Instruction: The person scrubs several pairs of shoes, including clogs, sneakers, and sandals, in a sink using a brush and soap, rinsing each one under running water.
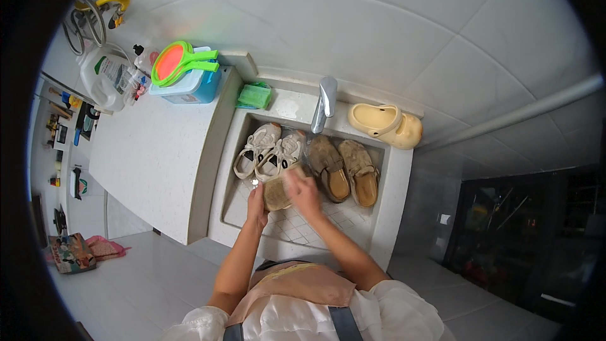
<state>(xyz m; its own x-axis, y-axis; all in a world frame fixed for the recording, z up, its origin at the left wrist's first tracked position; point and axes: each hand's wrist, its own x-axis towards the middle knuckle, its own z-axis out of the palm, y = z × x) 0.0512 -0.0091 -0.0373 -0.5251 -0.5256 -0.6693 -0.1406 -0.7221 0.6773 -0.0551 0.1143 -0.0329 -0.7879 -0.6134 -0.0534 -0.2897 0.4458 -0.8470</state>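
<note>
My left hand point(256, 206) grips the near left side of a shoe point(276, 194) with a brown, grimy-looking surface and a pale yellowish edge. Over its right part lies my right hand point(304, 195), blurred by motion; whether it holds something is hidden. Beyond them, a pair of off-white lace-up sneakers point(270, 151) rests in the sink point(303, 233). To the right in the same basin are two brown clogs point(328, 168), their toes towards the tap and tan insoles showing. A cream clog point(386, 124) with a heel strap sits on the back right ledge.
A chrome tap point(324, 104) rises behind the basin. Green soap point(254, 96) lies on the back left ledge. On the raised counter point(156, 161) stand a blue tub point(191, 90) topped with green-rimmed strainers point(177, 64) and a large white jug point(105, 76). A pipe point(530, 109) crosses at right.
</note>
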